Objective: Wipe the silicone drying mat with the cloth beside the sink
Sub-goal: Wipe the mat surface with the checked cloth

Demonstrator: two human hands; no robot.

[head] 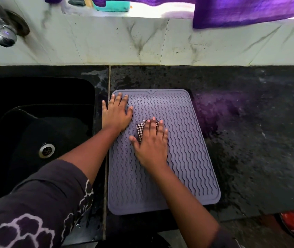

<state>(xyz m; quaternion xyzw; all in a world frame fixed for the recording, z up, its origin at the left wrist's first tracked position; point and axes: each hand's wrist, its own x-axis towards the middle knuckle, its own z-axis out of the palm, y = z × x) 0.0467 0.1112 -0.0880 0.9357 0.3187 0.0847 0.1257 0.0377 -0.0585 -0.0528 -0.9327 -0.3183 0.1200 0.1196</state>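
A grey silicone drying mat (183, 158) with wavy ridges lies flat on the black counter, just right of the sink. My left hand (116, 113) rests flat, fingers spread, on the mat's upper left corner. My right hand (151, 142) presses palm down on a black-and-white checked cloth (140, 129) near the middle of the mat's upper half. Most of the cloth is hidden under that hand; only a corner shows at its left.
A black sink (35, 122) with a metal drain (46, 150) lies to the left, a chrome tap (3, 33) above it. The wet black counter (250, 140) stretches right. Marble tiles back the counter; a purple curtain (250, 11) hangs above. Something red (292, 221) sits below the counter's front edge.
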